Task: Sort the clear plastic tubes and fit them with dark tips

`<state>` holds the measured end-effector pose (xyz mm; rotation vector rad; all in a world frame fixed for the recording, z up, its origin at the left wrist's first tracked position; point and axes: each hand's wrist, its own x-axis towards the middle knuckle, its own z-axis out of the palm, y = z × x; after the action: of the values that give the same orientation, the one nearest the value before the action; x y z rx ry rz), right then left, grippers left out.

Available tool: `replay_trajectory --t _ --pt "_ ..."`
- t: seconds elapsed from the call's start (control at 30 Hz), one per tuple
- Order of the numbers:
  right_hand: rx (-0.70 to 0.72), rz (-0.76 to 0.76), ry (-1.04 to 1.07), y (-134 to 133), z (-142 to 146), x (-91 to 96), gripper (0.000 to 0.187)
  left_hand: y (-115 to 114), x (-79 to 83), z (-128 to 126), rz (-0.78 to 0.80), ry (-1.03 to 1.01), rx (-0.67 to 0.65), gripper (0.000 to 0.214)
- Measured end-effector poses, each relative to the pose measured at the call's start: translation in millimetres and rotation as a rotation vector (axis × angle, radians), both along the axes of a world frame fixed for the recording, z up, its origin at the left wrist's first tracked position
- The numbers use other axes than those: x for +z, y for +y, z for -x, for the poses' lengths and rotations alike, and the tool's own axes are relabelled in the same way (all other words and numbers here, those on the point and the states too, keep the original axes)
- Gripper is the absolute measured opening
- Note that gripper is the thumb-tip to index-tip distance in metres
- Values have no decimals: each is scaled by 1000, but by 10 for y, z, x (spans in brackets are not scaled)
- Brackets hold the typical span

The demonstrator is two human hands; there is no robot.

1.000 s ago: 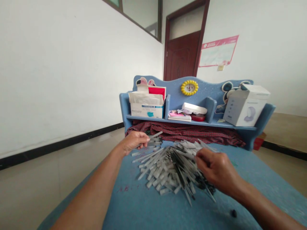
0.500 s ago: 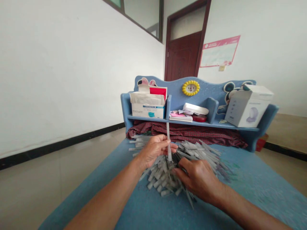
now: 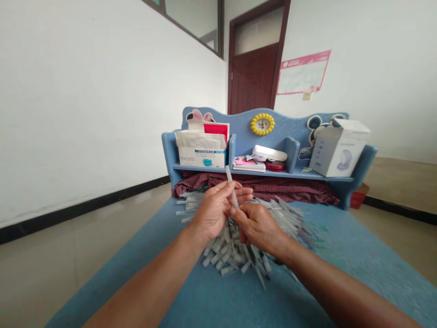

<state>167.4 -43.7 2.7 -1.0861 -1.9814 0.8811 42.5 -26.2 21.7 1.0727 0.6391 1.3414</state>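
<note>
The two hands have just met: half a second ago the right hand (image 3: 261, 228) was lower, short of the frosted plastic tube (image 3: 229, 176), and now it closes in at the tube's lower end. The left hand (image 3: 214, 207) pinches the tube, which looks like a pen barrel, between thumb and fingers, its other fingertips spread out behind, and holds it tilted, top leaning left, above the blue table (image 3: 164, 278). The right hand has its thumb and forefinger drawn together on the lower end; the fingers hide whether a smaller piece is caught there as well. As I judge it, that turns the step into two-handed work on one tube, one hand steadying while the other handles the end. Below both hands lies the heap of loose tubes (image 3: 225, 255), with slim dark rods (image 3: 255, 258) mixed in at its right; a separate row of similar tubes (image 3: 186, 212) sits to the left, partly behind the left hand, and looks unchanged. Along the back, a red checked cloth (image 3: 290, 189) is bunched beneath the blue shelf (image 3: 292, 155), which bears a face-mask box (image 3: 201, 157), a yellow-rimmed clock (image 3: 262, 124) and a white carton (image 3: 331, 152)
</note>
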Motion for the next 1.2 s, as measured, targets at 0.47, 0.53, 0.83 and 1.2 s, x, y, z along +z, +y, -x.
replay_trajectory --t 0.47,0.53,0.83,1.2 --pt "-14 249 137 -149 247 163 34 559 518 192 70 246 640 18" --pt "-81 -32 -226 -248 158 51 36 557 535 381 55 345 683 20" --pt "-198 -402 -851 -121 140 -176 34 262 -274 394 49 1157 358 29" --pt "-221 -516 -872 20 189 -360 28 360 -292 600 -193 1585 504 22"
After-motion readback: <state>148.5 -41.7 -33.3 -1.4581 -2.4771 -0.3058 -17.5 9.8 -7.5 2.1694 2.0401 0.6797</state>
